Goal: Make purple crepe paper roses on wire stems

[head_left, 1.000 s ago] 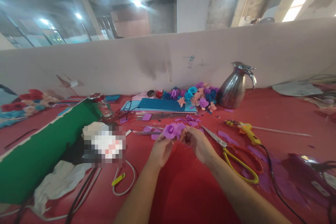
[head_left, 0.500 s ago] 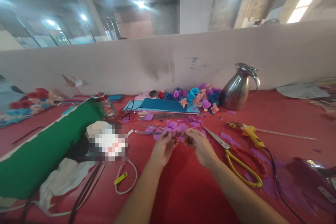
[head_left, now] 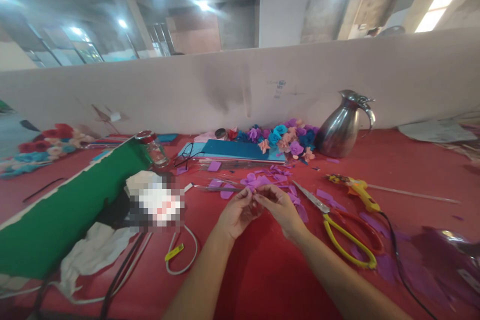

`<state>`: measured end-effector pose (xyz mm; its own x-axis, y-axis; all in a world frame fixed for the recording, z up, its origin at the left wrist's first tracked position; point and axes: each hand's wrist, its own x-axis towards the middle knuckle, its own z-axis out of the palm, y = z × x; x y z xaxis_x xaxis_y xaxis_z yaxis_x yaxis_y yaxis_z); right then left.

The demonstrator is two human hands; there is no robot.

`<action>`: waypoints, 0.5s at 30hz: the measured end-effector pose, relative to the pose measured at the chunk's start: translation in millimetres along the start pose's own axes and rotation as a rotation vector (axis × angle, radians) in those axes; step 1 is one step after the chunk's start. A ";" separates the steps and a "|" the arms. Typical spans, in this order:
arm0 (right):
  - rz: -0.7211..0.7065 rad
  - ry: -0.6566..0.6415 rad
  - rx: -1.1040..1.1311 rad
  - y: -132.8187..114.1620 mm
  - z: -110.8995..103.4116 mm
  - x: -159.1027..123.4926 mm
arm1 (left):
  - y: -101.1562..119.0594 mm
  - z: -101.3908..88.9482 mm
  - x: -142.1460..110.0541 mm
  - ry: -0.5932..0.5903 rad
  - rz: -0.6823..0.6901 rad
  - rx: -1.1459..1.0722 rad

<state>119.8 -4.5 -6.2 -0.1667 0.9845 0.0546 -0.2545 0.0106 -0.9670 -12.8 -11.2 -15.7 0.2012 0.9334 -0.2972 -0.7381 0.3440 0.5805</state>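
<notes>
Both my hands meet over the red table, pinched together around a purple paper flower (head_left: pixel 253 180). My left hand (head_left: pixel 238 212) is closed at the base of the flower, its fingertips just below the petals. Thumb and forefinger of my right hand (head_left: pixel 279 206) press in at the same spot from the right. The exact grip at the base is partly hidden by the fingers. Loose purple paper pieces (head_left: pixel 227 191) and thin sticks (head_left: pixel 212 188) lie just behind my hands. Right of them are scissors (head_left: pixel 348 240) with yellow and red handles.
A yellow glue gun (head_left: pixel 360 192) with a black cord lies at the right. A metal jug (head_left: pixel 340 127) stands behind it, beside a heap of paper flowers (head_left: pixel 287 140). At left are a green panel (head_left: pixel 86 200), a glass jar (head_left: pixel 153 150) and cables (head_left: pixel 125 275).
My right hand has moved left, and its fingertips now meet my left hand's at the flower's base. The view has shifted slightly.
</notes>
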 end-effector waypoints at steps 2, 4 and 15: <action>-0.012 0.011 0.016 0.6 0.4 -0.4 | -0.9 1.2 -0.8 -0.011 0.025 0.009; -0.027 0.024 0.026 0.8 1.0 -1.1 | -1.4 2.0 -1.2 -0.010 0.043 0.013; -0.074 0.056 0.059 -4.8 5.1 -5.7 | -5.1 0.1 5.5 -0.026 0.168 0.060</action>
<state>117.1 -11.1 -0.6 -0.0920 0.9897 0.1101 -0.3204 0.0752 -0.9443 -7.9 -7.7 -20.3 0.0957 0.9802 -0.1732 -0.7229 0.1881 0.6649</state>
